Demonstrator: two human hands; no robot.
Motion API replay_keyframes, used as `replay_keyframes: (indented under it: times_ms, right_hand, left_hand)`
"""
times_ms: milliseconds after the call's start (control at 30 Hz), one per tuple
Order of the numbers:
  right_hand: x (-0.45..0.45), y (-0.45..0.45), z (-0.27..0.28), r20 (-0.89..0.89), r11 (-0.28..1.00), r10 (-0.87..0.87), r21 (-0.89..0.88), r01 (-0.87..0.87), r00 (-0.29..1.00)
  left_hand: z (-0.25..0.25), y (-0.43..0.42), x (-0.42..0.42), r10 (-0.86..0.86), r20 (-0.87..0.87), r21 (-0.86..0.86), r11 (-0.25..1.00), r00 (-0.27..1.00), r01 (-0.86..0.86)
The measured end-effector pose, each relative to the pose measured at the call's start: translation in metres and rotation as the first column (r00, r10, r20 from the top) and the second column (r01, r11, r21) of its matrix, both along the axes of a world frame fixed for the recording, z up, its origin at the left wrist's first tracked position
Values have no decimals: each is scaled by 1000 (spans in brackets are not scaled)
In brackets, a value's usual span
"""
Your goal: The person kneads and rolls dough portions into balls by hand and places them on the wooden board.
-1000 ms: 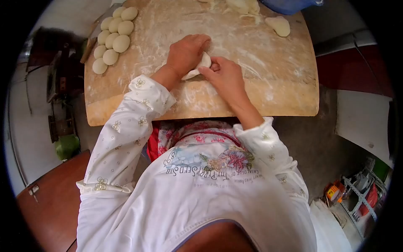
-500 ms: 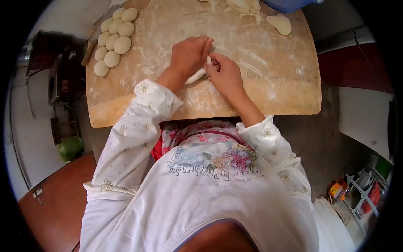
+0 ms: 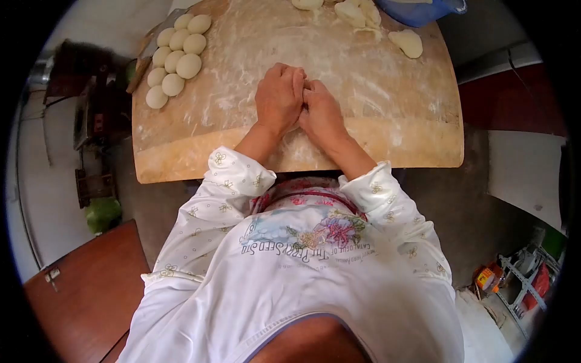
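My left hand (image 3: 279, 100) and my right hand (image 3: 322, 114) are pressed together over the floured wooden board (image 3: 290, 154). Both have their fingers curled inward around a piece of dough, which is almost wholly hidden between and beneath them. The knuckles of the two hands touch. To the left, several smooth round dough balls (image 3: 189, 66) lie in close rows on the board. Beyond my right hand, a flattish lump of dough (image 3: 406, 43) sits near the right edge.
More irregular dough pieces (image 3: 358, 13) lie at the far side, beside a blue plastic basin (image 3: 417, 11). White flour streaks cover much of the board. A brown wooden panel (image 3: 88, 284) stands at lower left, and a metal rack (image 3: 520, 290) at lower right.
My hands have drawn together and closed around the dough strip that showed between them earlier. The view has shifted slightly, so the dough balls appear farther right.
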State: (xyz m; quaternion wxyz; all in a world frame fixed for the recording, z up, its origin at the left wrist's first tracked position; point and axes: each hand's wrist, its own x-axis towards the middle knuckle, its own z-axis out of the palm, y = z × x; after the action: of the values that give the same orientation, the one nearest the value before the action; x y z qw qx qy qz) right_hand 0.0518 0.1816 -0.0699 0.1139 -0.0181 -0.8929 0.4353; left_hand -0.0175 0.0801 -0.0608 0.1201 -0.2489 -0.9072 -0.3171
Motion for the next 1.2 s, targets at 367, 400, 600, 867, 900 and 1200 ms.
replay_keyframes:
  times_ms: [367, 400, 600, 867, 900, 1200]
  right_hand:
    - [-1, -2, 21, 147, 994, -100, -37, 107, 984]
    - [-3, -2, 21, 99, 994, -93, -51, 99, 991]
    - [-5, -10, 13, 7, 993, -121, 2, 121, 993]
    - [5, -3, 22, 35, 963, -132, -231, 137, 991]
    - [9, -4, 21, 33, 974, -117, -193, 121, 993]
    - [13, -6, 9, -121, 996, -87, -33, 84, 989]
  left_hand:
    - [-6, 2, -45, -79, 203, 239, 971, 976, 29]
    - [-2, 1, -39, -65, 226, 209, 978, 972, 16]
    - [-7, -2, -7, -25, -17, 99, 995, 1000, 26]
    - [-5, -6, -29, -89, 165, 138, 988, 982, 66]
    - [-4, -5, -29, -68, 248, 235, 972, 966, 8]
    - [-3, -9, 20, -124, -113, -16, 992, 986, 123]
